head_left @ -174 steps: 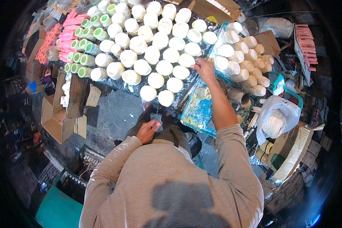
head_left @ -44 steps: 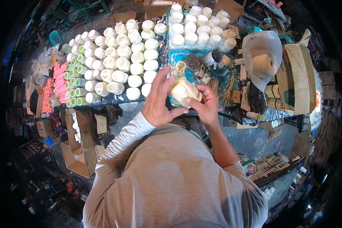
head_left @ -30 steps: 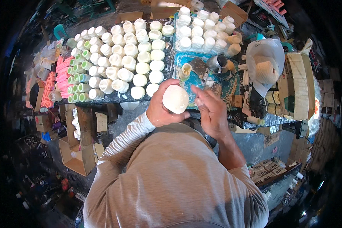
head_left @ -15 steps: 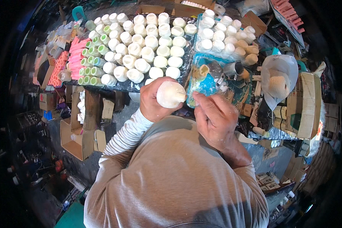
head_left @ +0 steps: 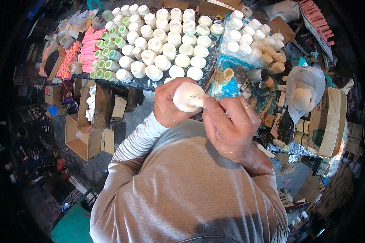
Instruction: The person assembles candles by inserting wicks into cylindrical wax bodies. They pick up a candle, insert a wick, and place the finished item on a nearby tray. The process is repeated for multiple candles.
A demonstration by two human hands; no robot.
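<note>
My left hand (head_left: 165, 104) is wrapped round a white, rounded piece (head_left: 186, 97) with a smooth, chalky-looking face. On its right side, a thin pale strand (head_left: 196, 97) lies against that face. My right hand (head_left: 231, 127) pinches the strand's end between thumb and forefinger, close to the piece's edge. The tips of these fingers partly cover where strand and piece meet. Just beyond my hands, rows of white cylindrical pieces (head_left: 162, 63) stand on a dark table, several with open, hollow tops.
Green-rimmed tubes (head_left: 109, 75) and pink sticks (head_left: 90, 48) lie at the table's left. To the right are a blue tray (head_left: 232, 90), more white pieces (head_left: 245, 39) and a plastic bag holding a tan roll (head_left: 303, 93). Open cardboard boxes (head_left: 78, 143) sit at lower left.
My right hand has moved in against the white piece, closing the small gap between them. The whole view has shifted slightly, so the table appears farther right.
</note>
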